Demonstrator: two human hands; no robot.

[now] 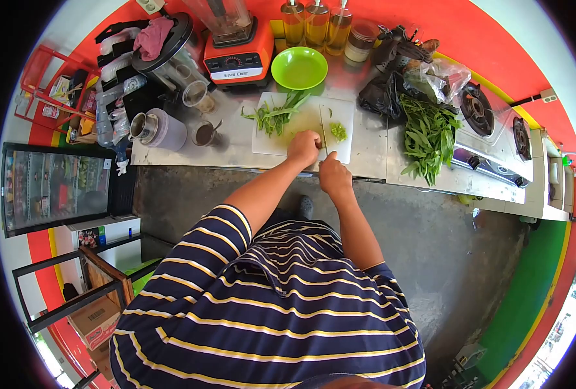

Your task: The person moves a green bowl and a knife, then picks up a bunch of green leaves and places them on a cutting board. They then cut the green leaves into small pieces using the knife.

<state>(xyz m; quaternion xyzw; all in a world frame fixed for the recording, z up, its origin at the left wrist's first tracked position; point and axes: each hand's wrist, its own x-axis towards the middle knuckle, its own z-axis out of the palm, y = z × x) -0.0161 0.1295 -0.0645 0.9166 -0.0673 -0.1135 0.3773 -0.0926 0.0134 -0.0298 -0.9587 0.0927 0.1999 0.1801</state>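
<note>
A white cutting board (262, 139) lies near the front edge of the metal counter. On it my right hand (333, 174) is closed round the handle of a knife (323, 133), whose blade points away from me. Left of the blade, my left hand (305, 146) is closed with curled fingers; whatever it grips is hidden. Leafy green stems (278, 118) lie on the board beyond my left hand. A small pile of chopped green pieces (337, 131) sits right of the blade.
Behind the board stand a green bowl (299, 68) and a red blender (238, 58). A cup (205, 134) and a grey-white container (165, 129) are at the left. Leafy greens (430, 137) lie at the right, beside a gas stove (495, 139).
</note>
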